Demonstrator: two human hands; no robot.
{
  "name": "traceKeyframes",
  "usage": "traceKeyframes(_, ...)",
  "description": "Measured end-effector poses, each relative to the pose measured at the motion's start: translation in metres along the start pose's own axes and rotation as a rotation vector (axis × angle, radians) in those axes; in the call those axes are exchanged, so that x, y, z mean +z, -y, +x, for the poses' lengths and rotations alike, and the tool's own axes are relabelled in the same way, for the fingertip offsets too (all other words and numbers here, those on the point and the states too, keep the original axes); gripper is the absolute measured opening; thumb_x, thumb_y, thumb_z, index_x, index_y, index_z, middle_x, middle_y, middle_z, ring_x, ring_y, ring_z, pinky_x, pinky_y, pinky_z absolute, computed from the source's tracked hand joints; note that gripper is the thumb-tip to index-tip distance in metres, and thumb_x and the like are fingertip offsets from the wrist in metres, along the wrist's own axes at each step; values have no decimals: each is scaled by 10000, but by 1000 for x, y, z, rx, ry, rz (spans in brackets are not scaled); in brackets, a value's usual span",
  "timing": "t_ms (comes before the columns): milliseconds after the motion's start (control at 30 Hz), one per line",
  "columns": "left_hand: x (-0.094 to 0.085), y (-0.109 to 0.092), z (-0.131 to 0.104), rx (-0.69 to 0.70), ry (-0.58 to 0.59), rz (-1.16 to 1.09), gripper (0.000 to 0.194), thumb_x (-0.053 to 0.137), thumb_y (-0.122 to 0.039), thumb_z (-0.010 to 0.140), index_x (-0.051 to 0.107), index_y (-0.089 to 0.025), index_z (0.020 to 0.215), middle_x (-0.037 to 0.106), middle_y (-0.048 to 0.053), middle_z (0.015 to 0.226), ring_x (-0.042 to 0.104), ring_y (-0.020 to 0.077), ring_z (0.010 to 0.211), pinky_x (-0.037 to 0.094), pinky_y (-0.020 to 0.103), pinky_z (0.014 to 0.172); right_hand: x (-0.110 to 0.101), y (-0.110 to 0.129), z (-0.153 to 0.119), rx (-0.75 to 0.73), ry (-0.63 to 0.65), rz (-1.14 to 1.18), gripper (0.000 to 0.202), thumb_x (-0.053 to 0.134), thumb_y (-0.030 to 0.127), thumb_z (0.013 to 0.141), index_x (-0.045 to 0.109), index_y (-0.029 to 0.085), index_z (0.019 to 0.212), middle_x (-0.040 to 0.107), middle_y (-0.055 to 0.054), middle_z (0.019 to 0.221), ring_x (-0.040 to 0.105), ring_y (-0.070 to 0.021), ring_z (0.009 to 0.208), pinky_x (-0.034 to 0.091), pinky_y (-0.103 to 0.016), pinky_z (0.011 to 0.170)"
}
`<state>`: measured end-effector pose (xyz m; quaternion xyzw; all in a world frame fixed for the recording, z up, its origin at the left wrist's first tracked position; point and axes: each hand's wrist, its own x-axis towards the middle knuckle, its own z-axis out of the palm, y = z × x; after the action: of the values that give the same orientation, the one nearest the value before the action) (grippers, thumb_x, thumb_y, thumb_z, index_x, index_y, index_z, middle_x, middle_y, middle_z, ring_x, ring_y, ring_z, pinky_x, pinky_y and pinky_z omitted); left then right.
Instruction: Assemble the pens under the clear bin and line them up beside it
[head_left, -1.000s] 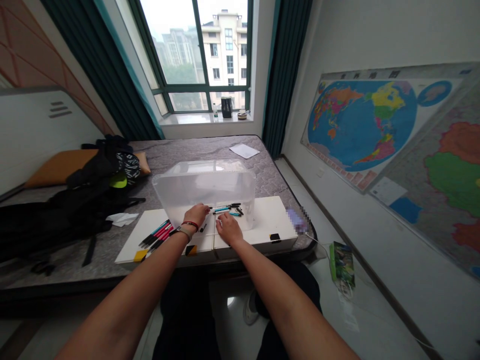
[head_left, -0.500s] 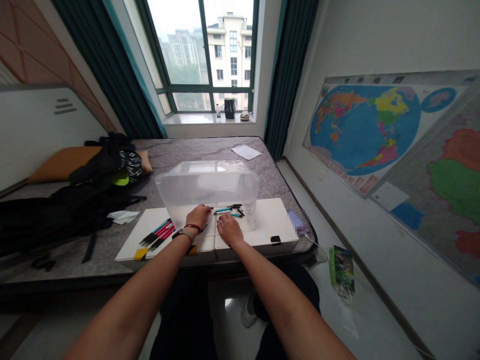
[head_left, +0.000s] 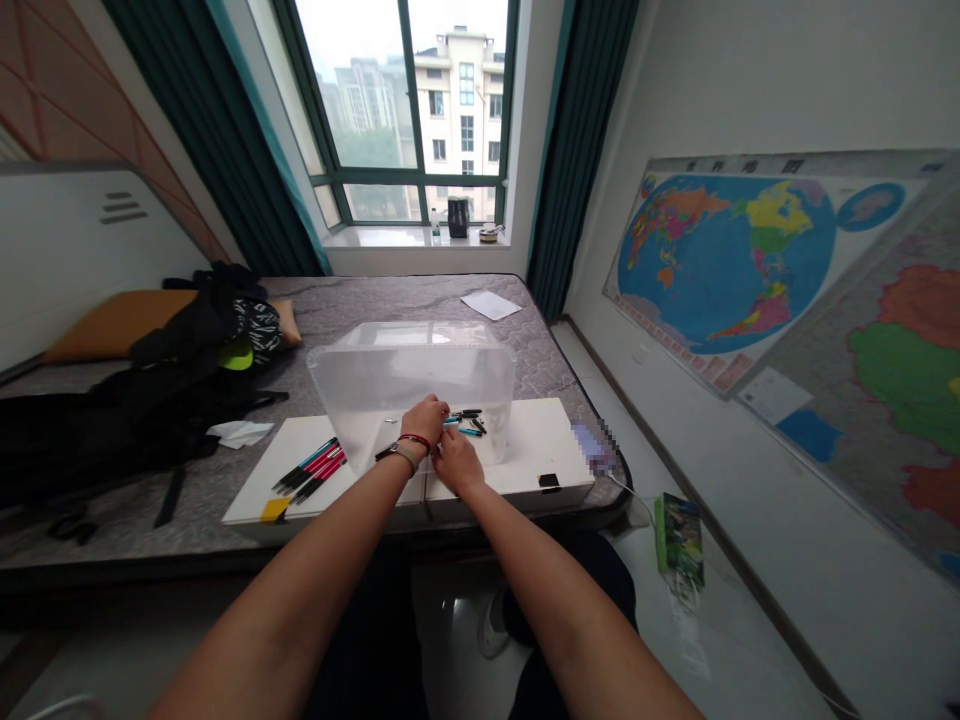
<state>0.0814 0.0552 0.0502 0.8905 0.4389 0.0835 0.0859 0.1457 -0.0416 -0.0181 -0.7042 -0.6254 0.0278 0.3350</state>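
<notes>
A clear plastic bin [head_left: 409, 375] rests on its side on the white boxes [head_left: 529, 430], with its opening toward me. My left hand [head_left: 424, 422], with bands at the wrist, is closed in a pinch at the bin's opening; what it holds is hidden. Close beside it, my right hand [head_left: 459, 462] has its fingers drawn together, their tips covered. Just past the fingertips lie several black and blue pens or pen parts [head_left: 471, 431]. A small light piece [head_left: 391, 421] sits left of my left hand. Several red, blue and black pens [head_left: 311, 470] lie in a row on the left box.
The boxes stand at the edge of a grey mattress [head_left: 390, 298]. To the left are a black bag [head_left: 150, 400] and a white tissue [head_left: 241, 433]. A paper sheet [head_left: 491, 304] lies behind the bin. A pixelated item [head_left: 595, 447] with a cable is at right.
My left hand has moved right, up against my right hand, and now covers part of the pens. A small light piece shows at left where that hand was. My right hand has barely moved.
</notes>
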Motion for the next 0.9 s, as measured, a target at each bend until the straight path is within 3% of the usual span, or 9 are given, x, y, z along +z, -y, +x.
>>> traceKeyframes(267, 11, 35, -13, -20, -13, 22, 275, 450, -354, 907, 712, -280, 948, 629, 53, 1045, 627, 171, 844, 449, 262, 713, -2, 3, -1, -6, 0, 5, 130, 484, 223, 918, 603, 182, 949, 557, -89, 966, 542, -204, 909, 433, -310, 820)
traceKeyframes(467, 14, 55, -25, -125, -223, -48, 305, 382, -331, 938, 663, -246, 1021, 618, 70, 1078, 624, 182, 890, 465, 279, 762, -2, 3, -1, -12, -8, -1, 129, 494, 237, 919, 606, 183, 954, 557, -88, 967, 543, -204, 898, 437, -308, 815)
traceKeyframes(600, 12, 69, -25, -240, -321, -167, 312, 393, -218, 908, 644, -195, 1091, 634, 101, 1094, 614, 205, 993, 465, 309, 878, -2, 3, 0, -21, -16, -8, 132, 490, 244, 923, 605, 184, 946, 556, -83, 960, 543, -197, 882, 436, -298, 806)
traceKeyframes(767, 22, 69, -27, -498, -298, -355, 545, 424, -113, 835, 439, -158, 1378, 624, 123, 1214, 617, 213, 1058, 484, 335, 900, -4, 3, -1, -24, -14, -7, 125, 487, 239, 923, 600, 186, 938, 556, -79, 951, 536, -196, 878, 434, -296, 794)
traceKeyframes(900, 27, 64, -35, -469, -281, -277, 543, 457, -113, 809, 476, -97, 1352, 545, 170, 1333, 508, 258, 1242, 428, 354, 1007, -4, 4, -1, -23, -17, -11, 123, 487, 239, 923, 597, 184, 930, 554, -80, 951, 536, -195, 876, 433, -295, 796)
